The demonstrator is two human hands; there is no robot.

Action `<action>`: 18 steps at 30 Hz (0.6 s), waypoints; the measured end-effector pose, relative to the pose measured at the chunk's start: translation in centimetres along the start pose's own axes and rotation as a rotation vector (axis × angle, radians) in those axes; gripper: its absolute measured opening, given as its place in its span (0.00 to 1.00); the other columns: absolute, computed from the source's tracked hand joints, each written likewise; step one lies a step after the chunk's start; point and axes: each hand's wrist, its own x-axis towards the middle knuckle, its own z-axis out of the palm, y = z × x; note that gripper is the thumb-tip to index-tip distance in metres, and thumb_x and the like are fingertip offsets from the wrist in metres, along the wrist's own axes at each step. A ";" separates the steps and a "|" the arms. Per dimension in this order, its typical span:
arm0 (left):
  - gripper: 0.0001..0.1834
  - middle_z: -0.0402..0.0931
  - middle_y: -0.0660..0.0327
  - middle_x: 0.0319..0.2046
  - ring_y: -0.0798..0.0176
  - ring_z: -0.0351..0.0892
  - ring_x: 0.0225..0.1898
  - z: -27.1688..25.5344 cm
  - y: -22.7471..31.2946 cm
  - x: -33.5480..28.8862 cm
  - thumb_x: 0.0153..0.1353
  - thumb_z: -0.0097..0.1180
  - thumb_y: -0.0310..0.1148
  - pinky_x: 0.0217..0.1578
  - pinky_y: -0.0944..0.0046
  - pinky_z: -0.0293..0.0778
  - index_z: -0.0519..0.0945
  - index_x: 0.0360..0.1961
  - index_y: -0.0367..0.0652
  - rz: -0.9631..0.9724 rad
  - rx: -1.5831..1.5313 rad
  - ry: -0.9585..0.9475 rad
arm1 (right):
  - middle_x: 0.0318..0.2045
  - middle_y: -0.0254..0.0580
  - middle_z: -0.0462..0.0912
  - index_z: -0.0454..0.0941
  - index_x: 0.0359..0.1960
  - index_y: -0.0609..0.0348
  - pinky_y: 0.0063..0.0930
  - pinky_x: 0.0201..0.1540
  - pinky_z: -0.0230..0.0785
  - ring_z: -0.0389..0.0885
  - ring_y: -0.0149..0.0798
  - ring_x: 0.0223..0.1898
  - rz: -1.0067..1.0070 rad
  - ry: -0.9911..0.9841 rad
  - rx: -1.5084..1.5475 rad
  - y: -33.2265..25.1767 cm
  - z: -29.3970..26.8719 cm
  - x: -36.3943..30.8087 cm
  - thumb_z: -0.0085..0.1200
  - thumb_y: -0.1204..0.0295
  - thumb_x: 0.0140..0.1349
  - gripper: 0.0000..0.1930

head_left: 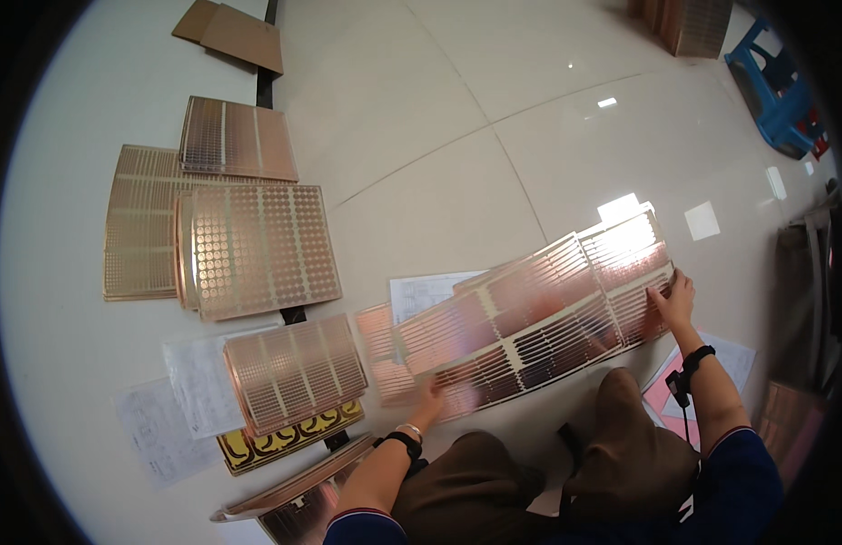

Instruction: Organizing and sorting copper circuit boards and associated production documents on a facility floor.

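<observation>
A long, shiny copper-coloured circuit panel [548,331], patterned in thin parallel strips, lies tilted across the space in front of my knees. My left hand [429,400] grips its near left edge. At the right end, my right hand [677,302] has its thumb over the panel's face and its fingers round the edge. Light glares off the far right corner. Beneath the left end, another copper panel [377,345] and a printed white sheet [430,295] stick out. How many panels are stacked in my hands I cannot tell.
Along the left lie stacks of copper panels, one with round dots [262,250], another with a fine grid [294,372] above a yellow-and-black panel [294,436]. Cardboard [239,36] sits at the far left. A blue stool [771,100] stands far right; papers [716,372] lie near my right forearm.
</observation>
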 end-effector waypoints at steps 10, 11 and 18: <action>0.31 0.72 0.50 0.43 0.66 0.75 0.41 -0.6 10.7 3.0 0.58 0.53 0.26 0.42 0.66 0.72 0.53 0.59 0.36 -0.101 -0.325 0.153 | 0.44 0.61 0.69 0.65 0.50 0.69 0.43 0.50 0.62 0.67 0.58 0.48 -0.097 -0.022 0.085 3.1 1.4 1.7 0.64 0.57 0.45 0.35; 0.31 0.72 0.50 0.43 0.66 0.75 0.41 0.4 11.1 3.1 0.58 0.53 0.26 0.42 0.66 0.72 0.53 0.59 0.36 -0.105 -0.329 0.161 | 0.44 0.61 0.69 0.65 0.50 0.69 0.42 0.50 0.62 0.68 0.58 0.47 -0.112 -0.017 0.106 2.9 1.3 1.4 0.65 0.58 0.45 0.35; 0.21 0.74 0.57 0.33 0.60 0.74 0.34 -1.4 9.9 4.2 0.55 0.54 0.26 0.39 0.60 0.71 0.66 0.50 0.37 -0.017 0.046 0.347 | 0.43 0.61 0.70 0.66 0.49 0.68 0.43 0.50 0.62 0.69 0.59 0.45 -0.214 -0.072 0.066 2.1 -0.6 -0.1 0.65 0.60 0.45 0.33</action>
